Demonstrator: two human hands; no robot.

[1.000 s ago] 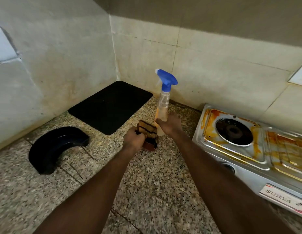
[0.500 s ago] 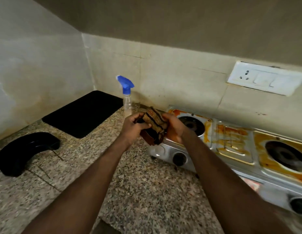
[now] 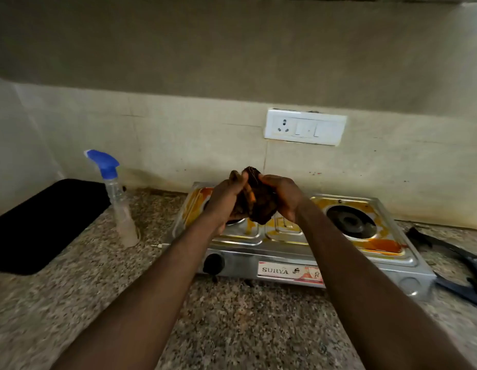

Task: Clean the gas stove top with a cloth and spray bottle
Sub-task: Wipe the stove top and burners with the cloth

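step: bunching cloth [image 3: 260, 209] over gas stove [image 3: 365, 264] | left grip [image 3: 226, 200], right grip [image 3: 282, 196] both pinch cloth | spray bottle [image 3: 117, 201] upright at stove's 9 o'clock | next: likely wipe orange stains [image 3: 384, 245]

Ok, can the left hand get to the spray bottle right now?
Probably yes: the spray bottle stands free on the counter left of the stove, nothing between. The left hand must first release the cloth, which the right hand also grips.

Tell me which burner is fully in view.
The right burner, ringed by orange stains; the other is mostly hidden behind the cloth.
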